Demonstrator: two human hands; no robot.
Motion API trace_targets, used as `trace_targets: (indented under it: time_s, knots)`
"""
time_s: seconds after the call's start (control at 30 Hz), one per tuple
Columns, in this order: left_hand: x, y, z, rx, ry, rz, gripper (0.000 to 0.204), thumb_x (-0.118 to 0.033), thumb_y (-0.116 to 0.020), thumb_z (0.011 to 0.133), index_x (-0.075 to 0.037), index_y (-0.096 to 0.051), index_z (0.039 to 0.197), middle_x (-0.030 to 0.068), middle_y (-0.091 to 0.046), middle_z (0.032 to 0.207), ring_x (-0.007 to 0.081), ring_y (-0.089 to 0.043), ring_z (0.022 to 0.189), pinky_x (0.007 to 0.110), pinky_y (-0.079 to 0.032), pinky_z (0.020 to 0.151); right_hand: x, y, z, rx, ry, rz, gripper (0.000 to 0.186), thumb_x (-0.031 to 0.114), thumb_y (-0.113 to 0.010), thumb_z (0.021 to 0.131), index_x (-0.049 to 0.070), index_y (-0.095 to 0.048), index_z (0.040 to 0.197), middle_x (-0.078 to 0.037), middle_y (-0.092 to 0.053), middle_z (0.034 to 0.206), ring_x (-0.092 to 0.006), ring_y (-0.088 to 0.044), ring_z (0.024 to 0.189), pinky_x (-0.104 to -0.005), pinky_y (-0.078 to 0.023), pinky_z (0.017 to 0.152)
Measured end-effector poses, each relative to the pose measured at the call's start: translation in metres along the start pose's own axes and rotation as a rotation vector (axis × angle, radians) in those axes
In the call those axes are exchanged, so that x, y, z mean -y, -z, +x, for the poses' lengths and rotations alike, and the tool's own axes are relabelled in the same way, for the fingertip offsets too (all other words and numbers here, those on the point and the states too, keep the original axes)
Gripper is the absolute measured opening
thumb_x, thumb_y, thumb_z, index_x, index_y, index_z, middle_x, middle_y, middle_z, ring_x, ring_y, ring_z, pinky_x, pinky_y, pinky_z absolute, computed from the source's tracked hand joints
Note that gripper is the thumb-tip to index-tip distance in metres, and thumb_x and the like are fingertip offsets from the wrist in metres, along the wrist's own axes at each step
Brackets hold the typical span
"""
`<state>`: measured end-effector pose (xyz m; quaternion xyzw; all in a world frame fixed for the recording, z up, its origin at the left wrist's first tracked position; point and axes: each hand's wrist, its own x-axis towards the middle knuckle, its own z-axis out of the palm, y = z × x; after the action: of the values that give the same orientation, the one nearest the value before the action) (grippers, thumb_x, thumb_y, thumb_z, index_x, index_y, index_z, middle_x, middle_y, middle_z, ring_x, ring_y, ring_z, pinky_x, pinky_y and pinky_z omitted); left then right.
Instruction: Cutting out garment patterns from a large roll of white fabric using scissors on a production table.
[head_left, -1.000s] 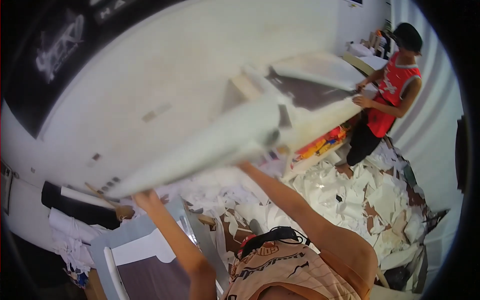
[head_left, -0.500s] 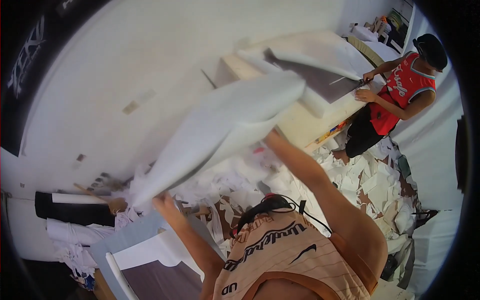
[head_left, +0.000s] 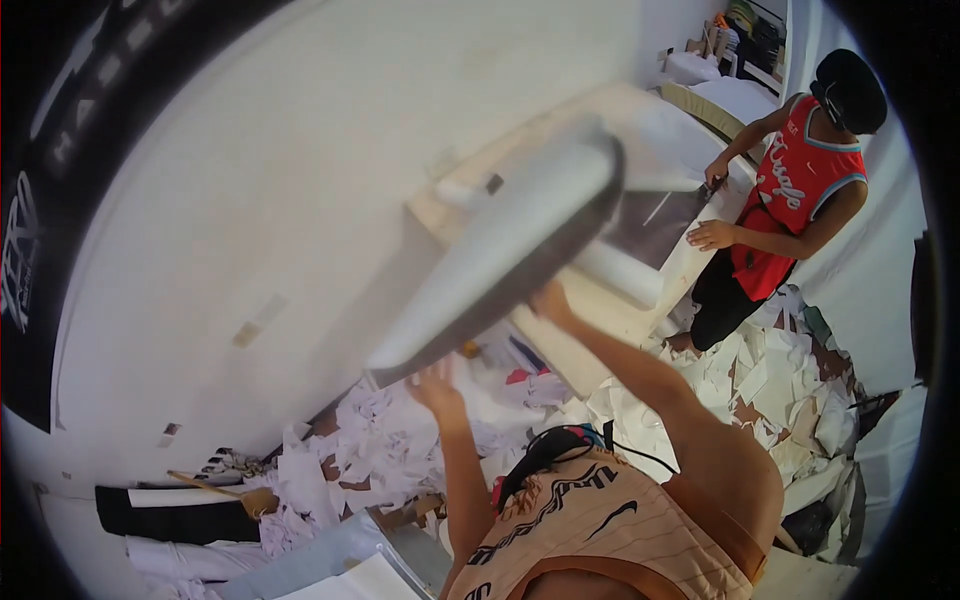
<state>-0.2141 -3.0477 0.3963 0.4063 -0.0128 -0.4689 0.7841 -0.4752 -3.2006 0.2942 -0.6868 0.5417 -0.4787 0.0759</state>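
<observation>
A long white piece with a dark grey underside, blurred by motion, hangs diagonally above a pale worktable. My left hand is at its lower left end, fingers spread and pointing up, touching or just beside it. My right hand is at its lower edge farther right, the fingers smeared by motion, so their grip is unclear. Behind the piece, white padded material and a dark grey sheet lie on the worktable.
A co-worker in red stands at the right, one hand on a small dark tool, the other on the worktable's edge. Paper scraps cover the floor. A grey-blue board lies at lower left, near dark and white rolls by the wall.
The white piece has shifted right and swung steeper over the worktable, my hands moving with it. My left hand's fingers, closed on the end earlier, are now spread. The co-worker has leaned slightly.
</observation>
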Motion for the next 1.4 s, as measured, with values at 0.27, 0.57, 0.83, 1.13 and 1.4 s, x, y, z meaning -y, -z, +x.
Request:
trace_targets:
  time_s: [0.27, 0.57, 0.83, 1.13, 1.4]
  knots:
    - [0.043, -0.064, 0.044, 0.501, 0.313, 0.857, 0.046, -0.041, -0.055, 0.103, -0.008, -0.052, 0.135, 0.0118, -0.07, 0.116, 0.0239, -0.07, 0.103, 0.038, -0.053, 0.09, 0.109, 0.056, -0.132, 0.642, -0.692, 0.487, 0.042, 0.037, -0.085, 0.081, -0.001, -0.07, 0.07, -0.003, -0.057, 0.053, -0.0118, -0.055, 0.046, -0.0332, -0.042, 0.047]
    - [-0.023, 0.214, -0.087, -0.025, 0.11, 0.916, 0.048, -0.046, -0.06, 0.099, -0.008, -0.061, 0.128, 0.0051, -0.071, 0.113, 0.0182, -0.068, 0.095, 0.035, -0.051, 0.081, 0.036, 0.019, -0.252, 1.041, -0.241, 0.43, 0.031, 0.031, -0.074, 0.092, 0.009, -0.069, 0.071, 0.002, -0.054, 0.053, -0.0092, -0.047, 0.042, -0.0289, -0.033, 0.041]
    - [-0.037, 0.534, -0.436, -0.995, -0.357, 0.26, 0.041, -0.041, -0.062, 0.1, -0.003, -0.064, 0.119, 0.0089, -0.072, 0.097, 0.0142, -0.067, 0.088, 0.033, -0.053, 0.075, 0.254, 0.07, -0.361, 1.875, -0.173, 0.602, 0.039, 0.03, -0.072, 0.095, 0.009, -0.055, 0.066, 0.002, -0.049, 0.054, -0.0082, -0.043, 0.04, -0.0256, -0.031, 0.039]
    - [-0.026, 0.728, -0.683, -1.867, -0.245, 1.04, 0.061, -0.042, -0.079, 0.083, -0.007, -0.06, 0.129, 0.0234, -0.055, 0.133, 0.0395, -0.055, 0.122, 0.054, -0.046, 0.094, 0.406, 0.119, -0.609, 2.415, 0.174, 0.295, 0.041, 0.036, -0.074, 0.093, 0.007, -0.059, 0.069, 0.0, -0.054, 0.054, -0.0092, -0.047, 0.04, -0.0253, -0.031, 0.04]
    - [-0.186, 0.925, -0.74, -1.153, -0.087, 2.06, 0.091, -0.076, -0.066, 0.076, -0.013, -0.058, 0.14, 0.0205, -0.037, 0.158, 0.0428, -0.025, 0.149, 0.064, -0.022, 0.118, 0.487, 0.087, -0.688, 2.455, 0.357, 0.164, 0.032, 0.019, -0.082, 0.087, 0.006, -0.059, 0.069, 0.003, -0.051, 0.052, -0.0058, -0.045, 0.041, -0.0243, -0.031, 0.039]
